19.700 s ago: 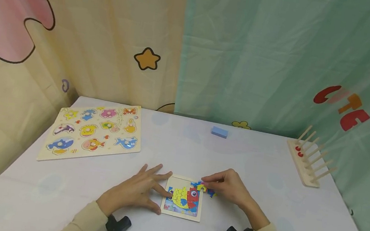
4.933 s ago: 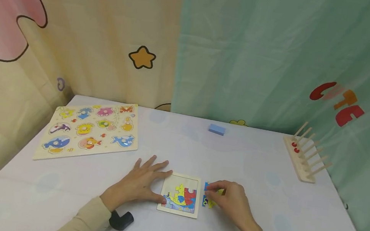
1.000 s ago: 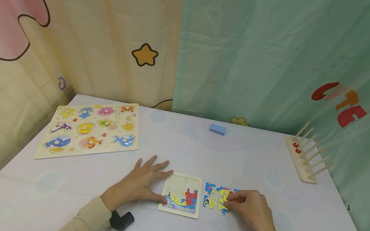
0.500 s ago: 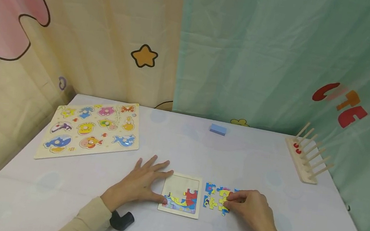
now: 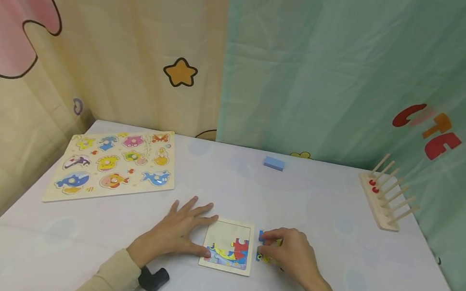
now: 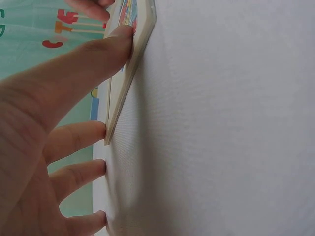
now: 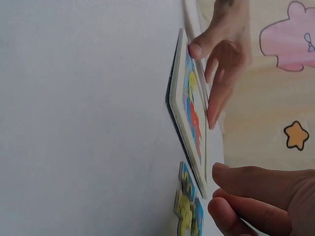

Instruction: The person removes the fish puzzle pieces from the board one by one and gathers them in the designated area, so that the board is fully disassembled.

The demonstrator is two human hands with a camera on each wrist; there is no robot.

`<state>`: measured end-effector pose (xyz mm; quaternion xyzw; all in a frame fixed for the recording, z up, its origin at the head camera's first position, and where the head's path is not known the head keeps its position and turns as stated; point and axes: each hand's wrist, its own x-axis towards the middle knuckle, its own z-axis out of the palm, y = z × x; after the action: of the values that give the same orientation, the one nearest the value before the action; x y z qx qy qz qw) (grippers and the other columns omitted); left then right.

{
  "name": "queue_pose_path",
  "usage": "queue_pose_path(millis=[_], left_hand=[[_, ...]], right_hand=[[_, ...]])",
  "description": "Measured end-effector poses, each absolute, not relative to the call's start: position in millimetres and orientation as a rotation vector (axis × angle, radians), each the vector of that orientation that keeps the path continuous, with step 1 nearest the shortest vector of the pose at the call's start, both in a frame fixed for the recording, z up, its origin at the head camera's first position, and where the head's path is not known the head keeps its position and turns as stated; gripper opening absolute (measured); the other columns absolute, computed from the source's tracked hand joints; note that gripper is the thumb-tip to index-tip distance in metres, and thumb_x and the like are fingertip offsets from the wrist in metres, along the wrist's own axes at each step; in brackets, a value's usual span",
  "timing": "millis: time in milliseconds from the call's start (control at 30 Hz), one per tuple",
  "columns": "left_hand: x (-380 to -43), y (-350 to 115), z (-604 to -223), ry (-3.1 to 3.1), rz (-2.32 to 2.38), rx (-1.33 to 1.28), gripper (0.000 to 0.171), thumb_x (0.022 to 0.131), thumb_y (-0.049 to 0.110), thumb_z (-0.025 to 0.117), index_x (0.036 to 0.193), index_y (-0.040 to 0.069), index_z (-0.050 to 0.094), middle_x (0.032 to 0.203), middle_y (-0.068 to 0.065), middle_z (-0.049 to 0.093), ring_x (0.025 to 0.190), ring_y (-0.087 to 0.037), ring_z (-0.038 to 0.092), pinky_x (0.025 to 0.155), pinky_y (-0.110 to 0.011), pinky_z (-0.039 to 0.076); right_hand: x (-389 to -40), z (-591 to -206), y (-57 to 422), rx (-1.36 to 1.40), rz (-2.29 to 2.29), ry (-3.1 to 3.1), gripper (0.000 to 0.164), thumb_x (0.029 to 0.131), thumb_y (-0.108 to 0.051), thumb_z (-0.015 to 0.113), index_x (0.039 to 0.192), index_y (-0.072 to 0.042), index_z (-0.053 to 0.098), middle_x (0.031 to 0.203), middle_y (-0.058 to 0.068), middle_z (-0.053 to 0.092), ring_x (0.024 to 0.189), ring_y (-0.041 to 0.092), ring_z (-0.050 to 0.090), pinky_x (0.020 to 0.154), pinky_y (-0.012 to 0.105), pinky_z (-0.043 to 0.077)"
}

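In the head view, my left hand (image 5: pixel 174 233) rests spread at the left side of a small wooden jigsaw puzzle tray (image 5: pixel 224 269); its thumb presses the tray's lower left corner. Red, yellow and blue jigsaw pieces (image 5: pixel 239 249) fill the lower part, and bare wood shows above. My right hand (image 5: pixel 295 255) hovers just right of the tray, over loose jigsaw pieces (image 5: pixel 259 256) that it partly covers. From the right wrist, a gap separates thumb and index finger, with nothing visible between them; loose pieces (image 7: pixel 184 211) lie beneath, beside the tray.
A large knob puzzle board (image 5: pixel 114 165) with sea animals lies at the back left. A blue block (image 5: pixel 274 163) sits near the back edge. On the right stands a wooden peg rack (image 5: pixel 379 202) with red beads. Curtains hang behind the white table (image 5: pixel 219 182).
Over the last half second my right hand leaves the loose pieces farther right and moves left towards the tray. Compared with 19.7 seconds ago, fewer pieces lie in the tray. My left hand stays put lately.
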<state>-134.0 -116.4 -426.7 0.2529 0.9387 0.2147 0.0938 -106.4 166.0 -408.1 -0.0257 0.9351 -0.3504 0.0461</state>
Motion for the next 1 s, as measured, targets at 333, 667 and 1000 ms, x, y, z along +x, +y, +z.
queue_pose_path(millis=[333, 667, 1000], left_hand=[[-134.0, -115.2, -426.8, 2.79, 0.618, 0.755, 0.083, 0.069, 0.058, 0.082, 0.138, 0.019, 0.059, 0.155, -0.006, 0.039, 0.146, -0.043, 0.018, 0.107, -0.075, 0.009], [-134.1, -115.5, -425.6, 2.788, 0.615, 0.755, 0.082, 0.069, 0.057, 0.082, 0.138, 0.019, 0.059, 0.155, -0.006, 0.04, 0.146, -0.043, 0.018, 0.107, -0.075, 0.009], [-135.2, -115.4, -425.3, 2.792, 0.616, 0.749, 0.082, 0.069, 0.056, 0.082, 0.139, 0.02, 0.058, 0.155, -0.005, 0.039, 0.147, -0.042, 0.017, 0.108, -0.074, 0.008]], right_hand=[[-107.2, -415.2, 142.4, -0.291, -0.941, 2.851, 0.029, 0.068, -0.021, 0.088, 0.095, -0.018, 0.078, 0.076, -0.012, 0.058, 0.071, 0.009, 0.05, 0.059, 0.026, 0.043], [-106.8, -417.1, 140.2, -0.317, -0.903, 2.899, 0.025, 0.067, -0.018, 0.088, 0.089, -0.018, 0.077, 0.073, -0.012, 0.057, 0.067, 0.008, 0.049, 0.055, 0.026, 0.041], [-107.5, -416.6, 140.0, -0.304, -0.938, 2.893, 0.024, 0.067, -0.015, 0.087, 0.087, -0.02, 0.075, 0.075, -0.012, 0.059, 0.069, 0.008, 0.05, 0.058, 0.027, 0.041]])
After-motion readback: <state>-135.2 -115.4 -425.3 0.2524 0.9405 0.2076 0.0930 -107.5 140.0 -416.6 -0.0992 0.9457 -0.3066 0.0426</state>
